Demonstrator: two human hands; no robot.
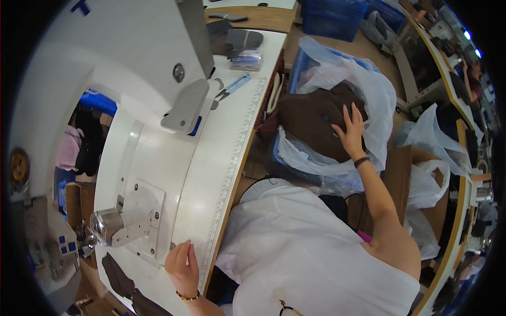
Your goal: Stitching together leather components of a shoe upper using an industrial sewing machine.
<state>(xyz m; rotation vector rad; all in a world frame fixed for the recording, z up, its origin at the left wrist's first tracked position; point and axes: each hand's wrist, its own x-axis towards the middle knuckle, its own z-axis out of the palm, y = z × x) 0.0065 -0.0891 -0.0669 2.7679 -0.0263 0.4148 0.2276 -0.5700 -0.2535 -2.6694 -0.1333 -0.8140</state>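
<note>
The right grip (351, 131) is resting, fingers spread and unclenched, on a dark brown panel (305, 113) that is lying in the translucent plastic bag (383, 92) lining a blue bin (302, 66). Handling it well probably calls for separating one layer by its edge without dragging the plastic. The left grip (183, 267) is hovering beside the white surface's (234, 118) edge, fingers bunched; whether it is pinching anything, I cannot tell. The right palm is hiding part of the panel, and the frame is cropping the sewing machine (137, 47).

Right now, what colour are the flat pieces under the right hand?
Dark brown pieces, best seen in the head view.
</note>
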